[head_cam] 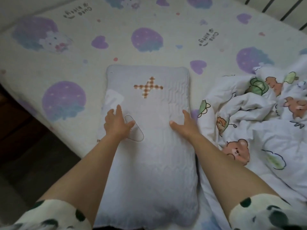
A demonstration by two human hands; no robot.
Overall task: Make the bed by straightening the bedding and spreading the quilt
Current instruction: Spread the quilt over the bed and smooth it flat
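1. Fingers point(118, 109) of the left hand point(116, 124) are lying loosely spread and nearly straight on the pillow point(149, 155). The thumb is reaching out to the right over an outlined oval patch point(135, 132).
2. The right hand point(185, 125) is resting flat on the pillow's right side. Its fingers are lying close together and pointing away from the person, and its thumb is stretching out to the left.
3. Both hands are touching the cloth with open palms (how hard they are pressing, I cannot tell), and both forearms are reaching over the pillow's near half.
4. The pillow is lying lengthwise on the sheet point(66, 67), running away from the person. It is pale blue and quilted, and it is showing a brown checked cross point(148, 87) beyond the hands.
5. The quilt point(265, 138) is lying crumpled just to the right of the pillow. It is white with bears and green shapes, and its near folds are touching the pillow's right edge under the right forearm.
6. The sheet is lying spread across the bed, white with purple hearts and circles.
7. Spotted white sleeves point(54, 214) are showing at the bottom corners, and a dark floor point(20, 146) is showing at the left.
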